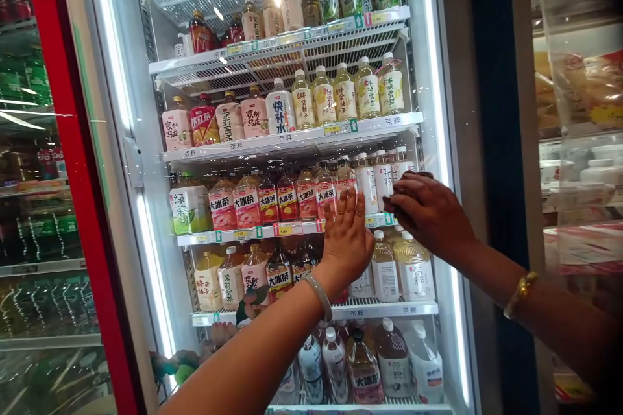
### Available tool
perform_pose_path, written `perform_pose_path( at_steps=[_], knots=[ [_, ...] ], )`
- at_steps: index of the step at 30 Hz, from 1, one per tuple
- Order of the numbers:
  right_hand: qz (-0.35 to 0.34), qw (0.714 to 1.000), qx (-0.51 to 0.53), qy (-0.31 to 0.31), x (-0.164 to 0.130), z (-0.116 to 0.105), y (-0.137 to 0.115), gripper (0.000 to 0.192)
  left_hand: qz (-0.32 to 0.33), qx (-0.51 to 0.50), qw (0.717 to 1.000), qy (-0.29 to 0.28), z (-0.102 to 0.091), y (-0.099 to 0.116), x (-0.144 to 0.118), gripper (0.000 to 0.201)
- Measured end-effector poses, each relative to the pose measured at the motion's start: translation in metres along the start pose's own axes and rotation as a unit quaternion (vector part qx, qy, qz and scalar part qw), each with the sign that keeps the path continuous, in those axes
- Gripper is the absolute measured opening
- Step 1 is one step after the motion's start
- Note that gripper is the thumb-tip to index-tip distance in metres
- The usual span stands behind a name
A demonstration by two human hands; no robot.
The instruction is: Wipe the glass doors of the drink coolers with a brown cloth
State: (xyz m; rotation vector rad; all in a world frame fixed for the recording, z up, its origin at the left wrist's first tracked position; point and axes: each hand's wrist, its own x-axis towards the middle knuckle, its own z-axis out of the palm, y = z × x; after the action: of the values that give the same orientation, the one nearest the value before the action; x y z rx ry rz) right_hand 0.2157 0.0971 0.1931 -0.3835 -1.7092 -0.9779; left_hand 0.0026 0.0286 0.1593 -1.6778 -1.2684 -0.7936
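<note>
My left hand point(346, 237) lies flat against the glass door point(413, 87) of a lit drinks cooler, fingers stretched upward. A pale bangle point(318, 295) circles that wrist. To its right, my right hand point(435, 211) is closed around a dark brown cloth point(400, 209), which is bunched up at the glass near the door's right side. A gold bracelet point(520, 295) is on the right wrist. Behind the glass, level with both hands, stand white-labelled bottles point(366, 181) and red-labelled iced tea bottles point(246, 201).
Several wire shelves hold more bottles, with price strips point(238, 139) along their edges. A red frame point(63, 142) borders the neighbouring cooler on the left. Clear plastic strips point(574, 142) hang before shelves at right. Leaves and flower shapes point(219, 337) show at lower left.
</note>
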Motion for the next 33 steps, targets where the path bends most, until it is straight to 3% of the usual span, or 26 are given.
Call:
perform_pose_path(
  at_steps=[4, 9, 13, 17, 20, 24, 27, 30, 33],
  knots=[
    [0.082, 0.997, -0.006, 0.007, 0.015, 0.002, 0.001, 0.025, 0.0, -0.022, 1.0, 0.002, 0.004, 0.015, 0.01, 0.095],
    [-0.002, 1.0, 0.019, -0.013, -0.005, -0.001, -0.016, 0.018, -0.002, -0.021, 1.0, 0.0, 0.01, 0.027, 0.007, 0.092],
    [-0.035, 0.999, 0.02, -0.027, -0.035, -0.01, 0.003, 0.021, 0.001, -0.012, 1.0, -0.008, 0.014, 0.03, -0.005, 0.09],
    [0.042, 0.999, 0.013, -0.027, -0.04, -0.013, 0.019, 0.025, -0.032, -0.024, 0.999, -0.011, 0.021, 0.036, -0.015, 0.09],
    [0.079, 0.997, 0.025, -0.012, -0.039, -0.01, 0.001, 0.025, -0.056, -0.034, 0.998, -0.006, 0.029, 0.046, -0.022, 0.089],
    [-0.005, 0.998, 0.055, -0.036, -0.068, -0.008, -0.036, 0.022, -0.06, -0.063, 0.996, 0.007, 0.039, 0.059, -0.041, 0.087],
    [-0.035, 0.997, 0.057, -0.045, -0.105, -0.01, -0.039, 0.025, -0.046, -0.072, 0.996, 0.003, 0.043, 0.065, -0.061, 0.09],
    [0.036, 0.998, 0.049, -0.034, -0.122, -0.009, -0.028, 0.027, -0.044, -0.064, 0.997, 0.0, 0.047, 0.066, -0.081, 0.089],
    [0.125, 0.991, 0.044, 0.005, -0.108, -0.002, -0.034, 0.024, -0.083, -0.055, 0.995, 0.018, 0.05, 0.064, -0.095, 0.082]
  ],
)
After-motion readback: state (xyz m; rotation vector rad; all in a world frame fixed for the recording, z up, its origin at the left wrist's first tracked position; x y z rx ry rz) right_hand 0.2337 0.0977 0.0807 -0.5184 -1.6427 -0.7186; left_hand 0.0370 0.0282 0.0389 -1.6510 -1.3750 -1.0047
